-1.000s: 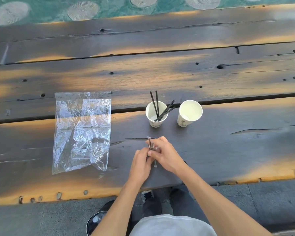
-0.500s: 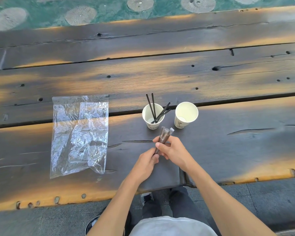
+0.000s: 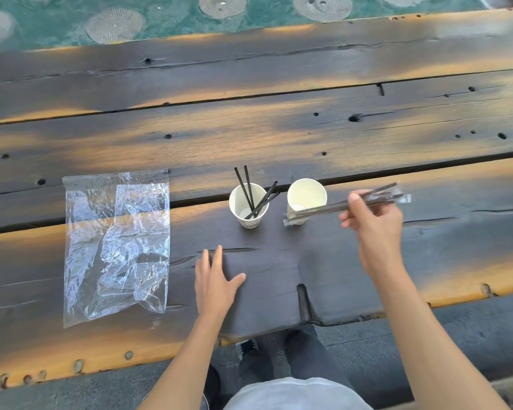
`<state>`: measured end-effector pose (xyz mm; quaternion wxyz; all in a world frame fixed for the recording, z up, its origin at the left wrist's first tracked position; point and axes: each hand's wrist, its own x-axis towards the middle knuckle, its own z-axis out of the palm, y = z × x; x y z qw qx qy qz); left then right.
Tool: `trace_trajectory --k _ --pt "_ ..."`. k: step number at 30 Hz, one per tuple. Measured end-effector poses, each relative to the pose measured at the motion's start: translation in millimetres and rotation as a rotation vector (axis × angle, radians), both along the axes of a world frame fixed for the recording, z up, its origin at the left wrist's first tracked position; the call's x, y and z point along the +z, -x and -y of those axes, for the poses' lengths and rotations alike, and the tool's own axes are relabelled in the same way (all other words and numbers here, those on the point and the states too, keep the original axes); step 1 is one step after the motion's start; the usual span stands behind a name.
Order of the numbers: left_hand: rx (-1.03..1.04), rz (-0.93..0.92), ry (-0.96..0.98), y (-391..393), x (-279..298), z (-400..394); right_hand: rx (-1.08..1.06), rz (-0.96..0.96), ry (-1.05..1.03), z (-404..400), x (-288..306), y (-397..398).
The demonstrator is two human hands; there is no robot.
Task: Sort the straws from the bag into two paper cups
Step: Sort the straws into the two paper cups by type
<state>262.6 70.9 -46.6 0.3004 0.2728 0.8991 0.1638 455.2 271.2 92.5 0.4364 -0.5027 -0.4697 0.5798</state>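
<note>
Two white paper cups stand side by side on the dark wooden table. The left cup (image 3: 248,205) holds several bare black straws (image 3: 251,193) that lean against its rim. The right cup (image 3: 306,199) shows no straws inside. My right hand (image 3: 373,220) is raised just right of that cup and grips a bundle of wrapped black straws (image 3: 338,207), held nearly level with one end crossing in front of the right cup. My left hand (image 3: 215,281) lies flat on the table, fingers apart, holding nothing. The clear plastic bag (image 3: 116,241) lies flat to the left.
The table (image 3: 279,128) is made of wide planks with gaps and knot holes; its near edge runs just in front of me. Beyond the far edge is green water with round stepping stones (image 3: 114,25). My legs and shoes show below the table edge.
My right hand carried the wrapped straw bundle up and to the right, level with the right cup. My left hand let go of it and dropped flat onto the table.
</note>
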Motion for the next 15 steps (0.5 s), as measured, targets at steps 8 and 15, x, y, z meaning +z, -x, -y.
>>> trace_trajectory --k 8,15 --pt "-0.136 -0.105 0.293 2.7 -17.8 -3.5 -0.133 0.129 -0.044 -27.6 -14.4 19.1" --pt "-0.152 -0.132 0.316 3.1 -16.1 -4.3 0.037 0.321 0.056 -40.9 -47.0 40.0"
